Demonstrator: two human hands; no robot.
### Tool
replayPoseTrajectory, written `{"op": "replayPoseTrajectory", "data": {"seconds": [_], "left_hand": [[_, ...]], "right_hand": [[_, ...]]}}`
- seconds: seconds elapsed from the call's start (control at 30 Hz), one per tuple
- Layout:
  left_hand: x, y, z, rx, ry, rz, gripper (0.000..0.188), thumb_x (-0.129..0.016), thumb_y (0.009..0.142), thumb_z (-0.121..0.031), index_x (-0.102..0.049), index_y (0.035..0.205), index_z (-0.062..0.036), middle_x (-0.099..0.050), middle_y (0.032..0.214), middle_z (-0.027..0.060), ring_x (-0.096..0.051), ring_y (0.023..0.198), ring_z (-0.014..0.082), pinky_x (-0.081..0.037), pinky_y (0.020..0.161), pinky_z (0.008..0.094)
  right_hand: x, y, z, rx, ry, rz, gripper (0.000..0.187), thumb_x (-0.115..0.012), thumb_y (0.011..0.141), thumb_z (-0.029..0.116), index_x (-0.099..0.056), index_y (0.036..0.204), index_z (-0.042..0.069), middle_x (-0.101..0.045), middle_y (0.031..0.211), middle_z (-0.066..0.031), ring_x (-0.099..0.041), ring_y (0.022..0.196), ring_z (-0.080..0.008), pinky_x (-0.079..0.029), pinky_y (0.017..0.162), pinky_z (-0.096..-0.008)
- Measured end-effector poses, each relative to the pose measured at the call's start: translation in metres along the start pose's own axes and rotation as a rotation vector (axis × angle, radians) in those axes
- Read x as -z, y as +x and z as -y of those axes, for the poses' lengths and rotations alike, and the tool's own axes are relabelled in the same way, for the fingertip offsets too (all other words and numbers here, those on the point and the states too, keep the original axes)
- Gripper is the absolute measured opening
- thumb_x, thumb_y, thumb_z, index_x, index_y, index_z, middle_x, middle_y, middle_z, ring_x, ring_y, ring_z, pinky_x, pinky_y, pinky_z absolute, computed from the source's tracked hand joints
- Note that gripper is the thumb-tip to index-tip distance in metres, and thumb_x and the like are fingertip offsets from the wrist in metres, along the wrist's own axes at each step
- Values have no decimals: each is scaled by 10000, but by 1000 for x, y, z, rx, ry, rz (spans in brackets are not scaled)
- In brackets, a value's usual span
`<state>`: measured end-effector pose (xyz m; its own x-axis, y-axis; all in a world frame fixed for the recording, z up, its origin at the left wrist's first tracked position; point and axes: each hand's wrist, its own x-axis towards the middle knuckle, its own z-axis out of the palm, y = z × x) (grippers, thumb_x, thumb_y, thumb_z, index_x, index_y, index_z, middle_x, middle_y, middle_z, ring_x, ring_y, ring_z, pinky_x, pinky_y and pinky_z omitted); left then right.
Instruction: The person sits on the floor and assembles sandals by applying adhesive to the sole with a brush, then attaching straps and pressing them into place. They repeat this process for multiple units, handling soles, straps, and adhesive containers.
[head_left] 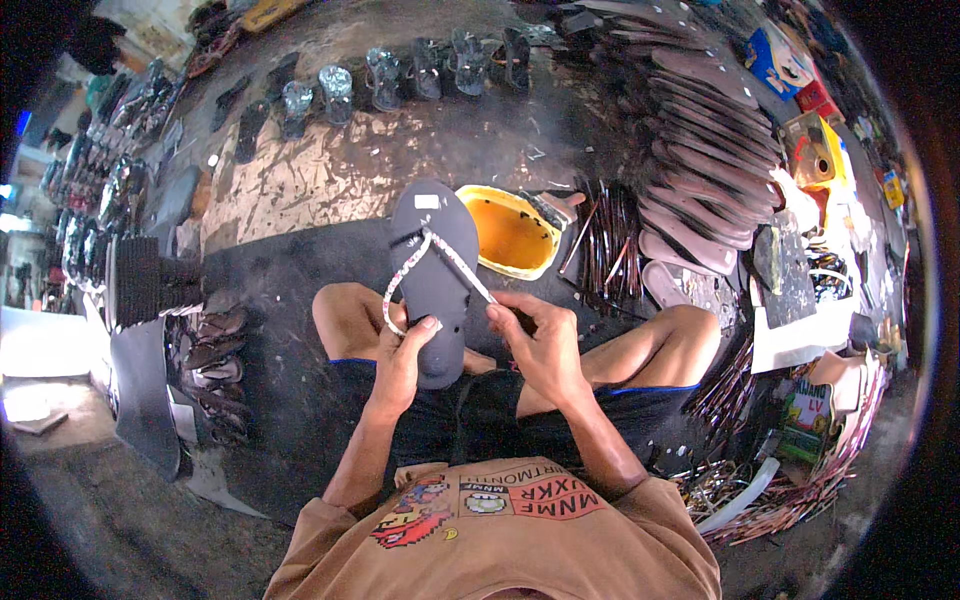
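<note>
A dark grey flip-flop sole (431, 290) with a small white label at its toe end stands out in front of me above my lap. My left hand (400, 365) grips its lower left edge, thumb on top by the end of the strap's left arm. The pale patterned V-shaped strap (402, 275) is fixed at the toe. Its right arm runs off the sole to my right hand (540, 345), which pinches the loose end between thumb and fingers. A small hole (457, 328) shows near the sole's right edge, and the strap end is apart from it.
Just beyond the sole lies a cut yellow container (466, 192) holding amber stuff, with a brush (567, 202) on its rim. Dark strips (610, 240) lie right of it. Soles (700, 170) are piled at the right; finished-looking sandals (427, 75) line the far side.
</note>
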<state>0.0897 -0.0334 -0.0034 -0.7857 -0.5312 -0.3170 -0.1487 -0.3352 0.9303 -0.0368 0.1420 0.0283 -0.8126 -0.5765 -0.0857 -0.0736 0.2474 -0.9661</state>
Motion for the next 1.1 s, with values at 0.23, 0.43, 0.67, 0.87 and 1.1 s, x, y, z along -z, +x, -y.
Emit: {"op": "replayPoseTrajectory", "data": {"seconds": [0.23, 0.43, 0.67, 0.87, 1.1], "left_hand": [[-48, 6, -55, -8, -260, 167, 570, -498, 1034, -100, -378, 1587, -38, -648, 1326, 176, -730, 1067, 241, -654, 910, 397], [-51, 11, -41, -114, -136, 56, 607, -528, 1011, -1, -384, 1600, -31, -662, 1323, 142, -722, 1087, 223, -642, 926, 390], [-44, 16, -27, -102, -120, 26, 523, -591, 1003, -11, -495, 1517, -9, -677, 1292, 103, -712, 1089, 189, -607, 952, 353], [-56, 11, -32, -177, -88, 4, 435, -593, 1022, -20, -540, 1453, 4, -695, 1235, 86, -705, 1026, 149, -580, 923, 313], [-59, 13, -34, -214, -71, 2, 372, -606, 1018, -28, -579, 1387, 15, -708, 1174, 68, -673, 1010, 111, -557, 898, 283]], "right_hand": [[16, 24, -2, 247, -208, -89, 141, -729, 1021, 52, -761, 1121, -41, -778, 945, -139, -752, 844, -168, -584, 749, -337], [10, 16, 19, 251, -107, -191, 163, -711, 1049, 95, -717, 1131, -46, -753, 923, -149, -721, 802, -181, -571, 750, -342], [0, 17, 10, 280, -176, -260, 122, -682, 1056, 58, -623, 1113, -32, -729, 861, -177, -760, 790, -236, -583, 685, -361], [-2, 16, 13, 166, -16, -222, 158, -755, 970, 28, -654, 1084, -16, -774, 890, -124, -766, 830, -166, -597, 747, -332], [1, 19, 10, 257, -28, -213, 146, -775, 951, 28, -728, 1072, -38, -793, 896, -113, -763, 806, -139, -602, 763, -311]]}}
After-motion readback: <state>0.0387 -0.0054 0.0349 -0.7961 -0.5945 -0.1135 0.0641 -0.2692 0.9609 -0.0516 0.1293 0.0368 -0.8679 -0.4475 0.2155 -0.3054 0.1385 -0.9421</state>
